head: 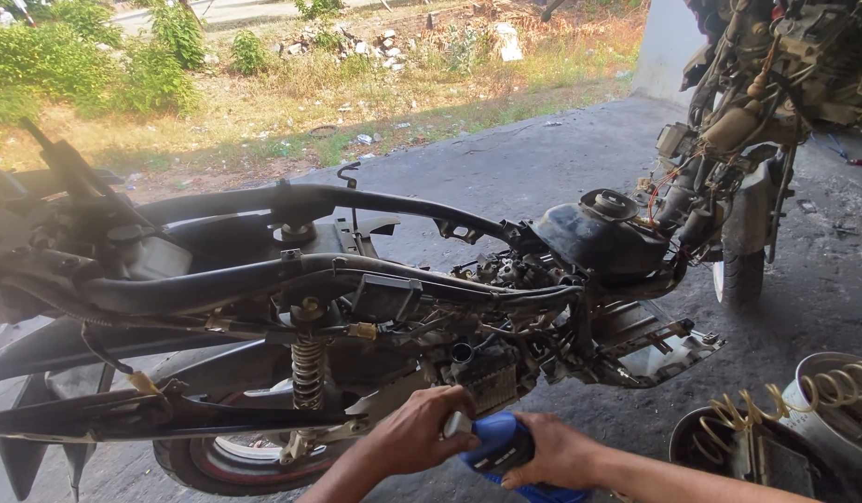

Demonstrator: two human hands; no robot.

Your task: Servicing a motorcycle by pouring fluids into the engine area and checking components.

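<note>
Filling most of the view, a stripped scooter (pixel 356 307) stands on the grey concrete floor (pixel 561 158), its body panels off so the black tube frame (pixel 291 200) runs bare from the rear on the left toward the front fork on the right. A dark fuel tank (pixel 603 244) with a round cap sits near the front of that frame, and the front wheel (pixel 740 272) stands just beyond it. Lower left, the rear wheel (pixel 228 455) shows a red rim band, with a coiled rear shock spring (pixel 308 371) upright above it. Dry grass and green bushes (pixel 95 56) lie past the floor's edge — sunlit, well apart from the bike. At the lower right, a yellowish coiled hose (pixel 822 387) lies across round metal containers. Bottom centre, both hands meet on a blue power tool (pixel 502 445) held just below the engine area: the left hand (pixel 417 433) is clenched around its pale front end, while the right hand (pixel 557 452) grips the blue body from the side — the tool's tip is hidden behind the fingers
</note>
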